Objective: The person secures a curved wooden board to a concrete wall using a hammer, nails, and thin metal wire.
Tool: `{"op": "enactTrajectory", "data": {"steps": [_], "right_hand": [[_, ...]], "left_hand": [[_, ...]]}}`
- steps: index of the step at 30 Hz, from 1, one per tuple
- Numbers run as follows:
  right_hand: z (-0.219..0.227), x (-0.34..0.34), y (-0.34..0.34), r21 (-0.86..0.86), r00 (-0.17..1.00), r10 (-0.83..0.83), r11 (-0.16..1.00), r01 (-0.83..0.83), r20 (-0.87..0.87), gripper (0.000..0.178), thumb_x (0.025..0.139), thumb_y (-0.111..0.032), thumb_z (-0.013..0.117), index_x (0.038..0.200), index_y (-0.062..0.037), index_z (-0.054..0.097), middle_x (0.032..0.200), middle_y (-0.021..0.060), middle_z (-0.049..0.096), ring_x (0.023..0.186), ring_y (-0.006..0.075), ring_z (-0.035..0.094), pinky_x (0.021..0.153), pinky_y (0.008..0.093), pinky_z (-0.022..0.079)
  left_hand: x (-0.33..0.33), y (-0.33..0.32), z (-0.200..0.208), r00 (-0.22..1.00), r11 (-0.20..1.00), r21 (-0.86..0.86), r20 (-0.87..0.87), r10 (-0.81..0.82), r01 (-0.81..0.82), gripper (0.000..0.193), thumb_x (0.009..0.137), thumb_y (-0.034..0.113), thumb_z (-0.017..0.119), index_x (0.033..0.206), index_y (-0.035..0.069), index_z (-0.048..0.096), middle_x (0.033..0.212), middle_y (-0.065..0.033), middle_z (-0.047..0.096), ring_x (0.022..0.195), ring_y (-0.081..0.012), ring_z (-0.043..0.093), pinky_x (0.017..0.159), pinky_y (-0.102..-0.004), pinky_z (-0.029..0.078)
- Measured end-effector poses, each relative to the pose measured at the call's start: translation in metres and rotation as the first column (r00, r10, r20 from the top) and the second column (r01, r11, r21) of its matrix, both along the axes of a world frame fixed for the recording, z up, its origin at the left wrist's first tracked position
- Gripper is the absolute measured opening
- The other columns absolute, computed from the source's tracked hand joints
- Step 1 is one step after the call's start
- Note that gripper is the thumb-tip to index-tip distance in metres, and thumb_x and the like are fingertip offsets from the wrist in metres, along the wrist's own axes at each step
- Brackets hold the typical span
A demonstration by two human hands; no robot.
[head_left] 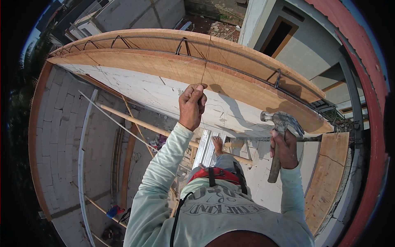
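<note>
My left hand (191, 106) is raised in front of the white block wall (135, 88) and pinches a thin string (204, 66) that runs up over the wooden formwork board (173, 68). My right hand (284, 149) grips the wooden handle of a claw hammer (282, 123), head up, just below the right end of the board. Steel rebar with stirrups (230, 51) lies in the channel between the two curved boards. My bare foot (217, 144) stands on a rung far below.
Bamboo poles (140, 122) and a metal pipe (84, 144) cross the room below, whose block walls (61, 136) drop to a floor with small items. Another formwork board (329, 177) runs down the right. A neighbouring building with a doorway (279, 35) stands beyond.
</note>
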State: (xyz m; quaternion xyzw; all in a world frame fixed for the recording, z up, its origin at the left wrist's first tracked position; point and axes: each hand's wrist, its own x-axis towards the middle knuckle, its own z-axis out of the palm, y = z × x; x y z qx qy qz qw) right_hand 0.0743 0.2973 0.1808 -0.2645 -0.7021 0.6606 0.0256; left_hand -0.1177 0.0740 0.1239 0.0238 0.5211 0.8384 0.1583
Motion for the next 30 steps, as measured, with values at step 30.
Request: {"op": "enactTrajectory", "data": {"steps": [30], "right_hand": [[-0.142, 0.046, -0.067, 0.027, 0.972, 0.100, 0.994, -0.108, 0.212, 0.020, 0.091, -0.021, 0.058, 0.081, -0.0054, 0.050, 0.060, 0.0007, 0.047, 0.042, 0.0108, 0.047, 0.038, 0.0269, 0.039]], "left_hand": [[-0.005, 0.025, -0.144, 0.998, 0.993, 0.118, 0.061, 0.002, -0.009, 0.029, 0.090, 0.032, 0.062, 0.091, 0.003, 0.063, 0.057, 0.0023, 0.048, 0.047, -0.0057, 0.040, 0.044, -0.0201, 0.033]]}}
